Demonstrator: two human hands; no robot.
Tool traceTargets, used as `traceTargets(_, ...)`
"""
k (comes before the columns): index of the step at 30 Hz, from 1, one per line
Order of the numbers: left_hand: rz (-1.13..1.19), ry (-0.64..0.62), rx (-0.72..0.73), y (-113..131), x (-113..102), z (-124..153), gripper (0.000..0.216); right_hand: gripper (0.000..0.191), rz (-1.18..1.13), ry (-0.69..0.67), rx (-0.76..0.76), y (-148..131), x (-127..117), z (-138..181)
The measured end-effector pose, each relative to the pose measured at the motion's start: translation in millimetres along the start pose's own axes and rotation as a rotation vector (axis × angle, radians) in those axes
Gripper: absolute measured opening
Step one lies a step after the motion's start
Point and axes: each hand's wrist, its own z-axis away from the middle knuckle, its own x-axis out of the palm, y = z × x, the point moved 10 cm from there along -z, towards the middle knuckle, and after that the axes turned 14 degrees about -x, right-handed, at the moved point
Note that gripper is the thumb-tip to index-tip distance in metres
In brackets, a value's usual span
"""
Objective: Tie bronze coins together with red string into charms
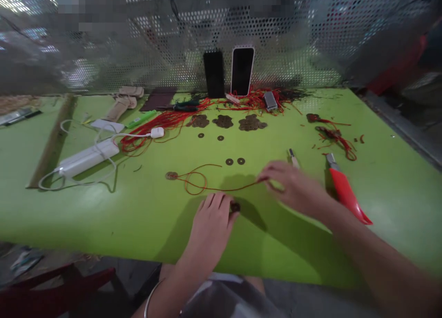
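My left hand [212,219] rests on the green table [103,207], fingers curled, pinching a small dark coin [235,207] at its thumb side. My right hand [293,186] is a little blurred and pinches the end of a thin red cord [214,187]. The cord runs left in loops to another coin [171,175] lying flat. Two loose coins [235,161] lie just beyond the cord.
Three heaps of coins [224,121] and a tangle of red cords [159,124] lie further back, before two upright phones [228,71]. A red-handled knife [345,189] is right of my right hand. A white power strip [86,157] with cable sits left. Red scraps [334,136] lie at right.
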Motion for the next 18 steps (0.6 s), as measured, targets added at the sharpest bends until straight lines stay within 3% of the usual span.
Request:
traceTargets(2,0.011,-0.032,0.007,-1,1,-3,0.009,0.020,-0.070,-0.099,-0.087,-30,21,-4)
traceTargets(5,0.048,-0.059,0.042,1,-1,-7,0.013,0.019,-0.093,-0.167,-0.089,-47,39,-3)
traceTargets(9,0.124,-0.026,-0.005,1,-4,-4,0.018,0.022,-0.226,-0.161,0.047,-37,44,1)
traceTargets(12,0.239,0.011,-0.044,3,-6,5,0.018,0.013,-0.331,-0.163,0.110,-32,47,2)
traceTargets(15,0.328,0.039,0.003,6,-14,13,0.017,0.016,-0.415,-0.154,0.154,-30,47,3)
traceTargets(18,0.284,0.071,0.094,0,-37,4,0.020,0.013,-0.469,-0.064,0.196,-23,39,2)
